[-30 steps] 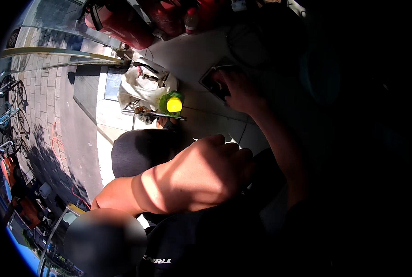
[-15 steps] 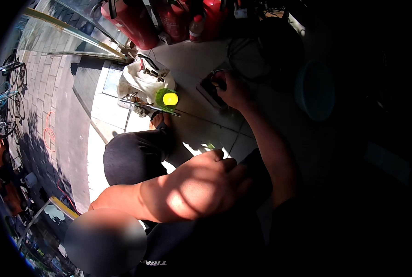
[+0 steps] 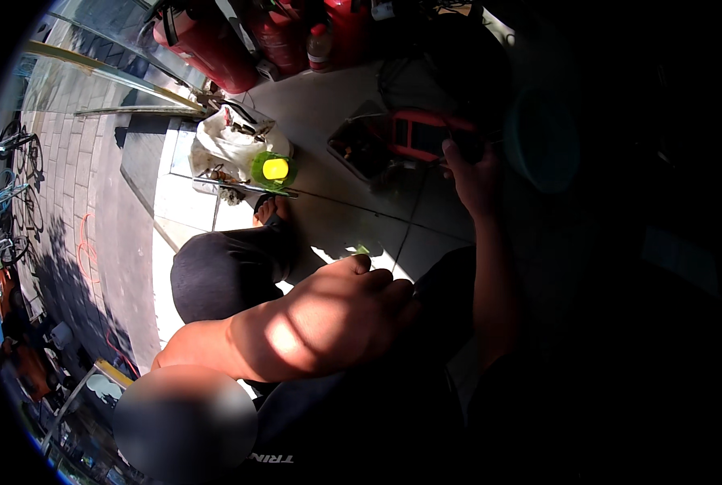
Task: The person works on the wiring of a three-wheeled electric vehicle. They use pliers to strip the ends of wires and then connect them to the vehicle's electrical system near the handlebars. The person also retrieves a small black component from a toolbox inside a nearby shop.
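My right hand point(image 3: 470, 166) grips a red-and-black handheld device point(image 3: 418, 135), its kind unclear in the shade. The device is held just right of a small open box point(image 3: 351, 125) with dark, unclear contents. My left hand point(image 3: 341, 303) is closed over my lap, its back up and its fingers curled under. Whatever it may hold is hidden beneath it. Some way beyond the left hand, a green container with a bright yellow top point(image 3: 274, 169) stands against a white bag point(image 3: 230, 141) holding odds and ends.
Red fire extinguishers point(image 3: 207, 48) and a red-capped bottle point(image 3: 319, 50) line the far side. A teal basin point(image 3: 543, 141) sits in shadow at the right. At the left, a metal-framed glass panel point(image 3: 110, 69) borders sunlit paving. My bare foot point(image 3: 270, 212) rests near the bag.
My right hand has moved right from the small box, and the red-and-black device now shows in it. The left hand stays closed over my lap. The whole view has shifted slightly.
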Demonstrator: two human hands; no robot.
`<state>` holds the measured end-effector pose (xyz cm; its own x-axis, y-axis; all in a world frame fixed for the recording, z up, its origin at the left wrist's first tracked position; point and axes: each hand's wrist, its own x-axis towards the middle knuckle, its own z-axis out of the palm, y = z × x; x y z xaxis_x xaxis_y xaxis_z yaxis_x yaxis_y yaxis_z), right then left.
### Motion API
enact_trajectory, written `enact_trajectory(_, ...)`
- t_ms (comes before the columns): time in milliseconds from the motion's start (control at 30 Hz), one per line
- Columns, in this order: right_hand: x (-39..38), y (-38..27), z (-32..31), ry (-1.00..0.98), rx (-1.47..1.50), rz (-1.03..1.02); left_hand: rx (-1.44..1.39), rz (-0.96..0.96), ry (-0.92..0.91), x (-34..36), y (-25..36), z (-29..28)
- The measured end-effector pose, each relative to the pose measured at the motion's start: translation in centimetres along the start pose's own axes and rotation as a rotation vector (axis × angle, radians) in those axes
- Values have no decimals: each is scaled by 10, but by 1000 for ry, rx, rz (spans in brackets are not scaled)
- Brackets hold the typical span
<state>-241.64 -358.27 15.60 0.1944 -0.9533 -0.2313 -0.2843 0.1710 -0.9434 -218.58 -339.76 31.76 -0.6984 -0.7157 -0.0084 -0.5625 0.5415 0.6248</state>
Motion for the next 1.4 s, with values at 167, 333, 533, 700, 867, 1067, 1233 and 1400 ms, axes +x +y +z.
enact_trajectory(167,-18,18,-33,202,-37,-8,52,38,-32,3,2,-5)
enact_trajectory(333,-12,45,-32,217,3,93,77,31,-46,8,0,-3)
enact_trajectory(533,0,64,-21,271,-279,-18,1,-30,-58,12,-7,-5)
enact_trajectory(700,1,53,-29,254,-146,-108,-6,-66,-84,12,-9,-6)
enact_trajectory(867,10,-14,-39,253,0,-216,-13,-49,-25,10,-11,-2)
enact_trajectory(1067,116,-14,-47,223,427,-31,17,7,-39,9,-12,-4)
enact_trajectory(1233,188,12,-65,189,296,120,-18,22,-131,4,-10,1)
enact_trajectory(1400,241,43,-103,336,35,120,-1,15,-149,-1,-10,7)
